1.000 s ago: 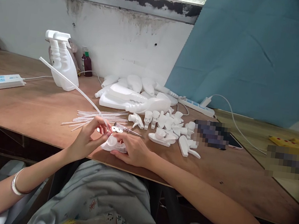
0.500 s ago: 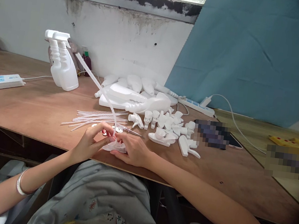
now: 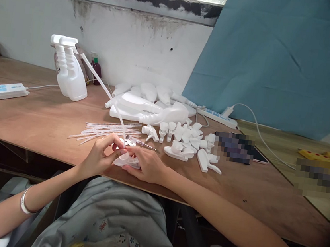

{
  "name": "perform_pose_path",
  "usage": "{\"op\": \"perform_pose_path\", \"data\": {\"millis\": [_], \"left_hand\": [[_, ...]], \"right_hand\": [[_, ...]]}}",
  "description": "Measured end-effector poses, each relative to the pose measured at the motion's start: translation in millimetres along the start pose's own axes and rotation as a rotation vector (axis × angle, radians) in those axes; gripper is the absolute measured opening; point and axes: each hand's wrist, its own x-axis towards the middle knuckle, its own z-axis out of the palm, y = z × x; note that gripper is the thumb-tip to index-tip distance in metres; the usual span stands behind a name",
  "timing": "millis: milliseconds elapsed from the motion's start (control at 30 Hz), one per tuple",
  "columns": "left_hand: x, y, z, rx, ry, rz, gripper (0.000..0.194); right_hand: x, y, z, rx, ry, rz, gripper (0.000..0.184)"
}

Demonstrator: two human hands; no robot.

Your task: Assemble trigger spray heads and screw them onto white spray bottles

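Note:
Near the table's front edge, my left hand (image 3: pixel 103 155) pinches the lower end of a long white plastic tube (image 3: pixel 103 86), which bends up and away to the left. Below that end lies a white spray trigger head (image 3: pixel 126 160), and my right hand (image 3: pixel 147 164) is closed around its right side. The tube's end meets the head's upper part; whether it sits inside is hidden by my fingers. Just behind my hands are small white discs (image 3: pixel 129 142) and a pair of slim metal tweezers or scissors (image 3: pixel 146 144). More thin tubes (image 3: pixel 104 129) lie in a loose bundle beyond.
Several loose trigger heads (image 3: pixel 186 136) lie to the right, before a heap of white bottles (image 3: pixel 151 108). Two assembled spray bottles (image 3: pixel 72 72) stand at the back left. Power strips (image 3: pixel 2 91), a dark bottle (image 3: pixel 96 69) and a phone (image 3: pixel 260 156) also lie around the table (image 3: pixel 47 121).
The tube's lower end has risen slightly from the trigger head and its upper end has swung a little left. My right hand keeps its place on the head.

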Motion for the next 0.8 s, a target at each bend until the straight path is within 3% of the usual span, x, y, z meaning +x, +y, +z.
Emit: {"op": "perform_pose_path", "data": {"millis": [467, 800], "left_hand": [[-0.7, -5.3, 5.2, 0.016, 0.0, 0.089, 0.009], [-0.3, -8.5, 3.8, -0.012, -0.007, 0.067, 0.01]], "right_hand": [[-0.1, -0.1, 0.8, -0.024, 0.013, -0.011, 0.032], [-1.1, 1.1, 1.7, -0.02, -0.021, 0.015, 0.033]]}}
